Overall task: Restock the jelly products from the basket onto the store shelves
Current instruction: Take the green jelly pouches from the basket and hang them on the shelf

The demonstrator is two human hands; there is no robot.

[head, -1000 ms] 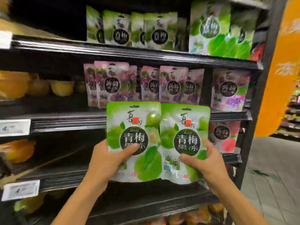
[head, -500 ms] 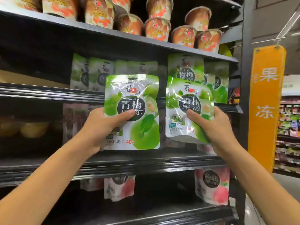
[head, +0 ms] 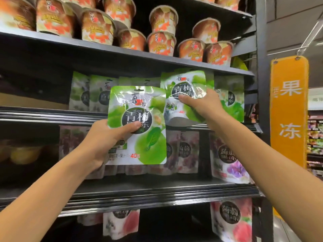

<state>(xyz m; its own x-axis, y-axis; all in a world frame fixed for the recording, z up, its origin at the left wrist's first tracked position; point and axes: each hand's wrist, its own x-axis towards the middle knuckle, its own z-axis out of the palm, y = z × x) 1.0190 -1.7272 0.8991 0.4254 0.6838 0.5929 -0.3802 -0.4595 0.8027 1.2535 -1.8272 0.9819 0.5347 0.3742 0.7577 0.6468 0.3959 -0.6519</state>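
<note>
Two hand-held green jelly pouches (head: 138, 124) (head: 183, 95), ten orange cups (head: 162, 43) visible above

Orange cups (head: 161, 43) with foil lids crowd the top of the view, some stacked on others in two layers. At the middle level, purple pouches (head: 225, 154) with dark round labels stand upright in a row, the rightmost one leaning forward. Lower down are pink pouches (head: 230, 222) of the same design, one at the right and blurred ones nearer the centre. At the far left, yellow cups (head: 22, 153) sit in shadow, out of focus. An orange sign (head: 289, 109) with two large white characters hangs at the right. Behind it, distant racks (head: 315, 137) hold mixed colourful goods too small to tell. A strip of pale floor (head: 279, 229) shows at the bottom right.
</note>
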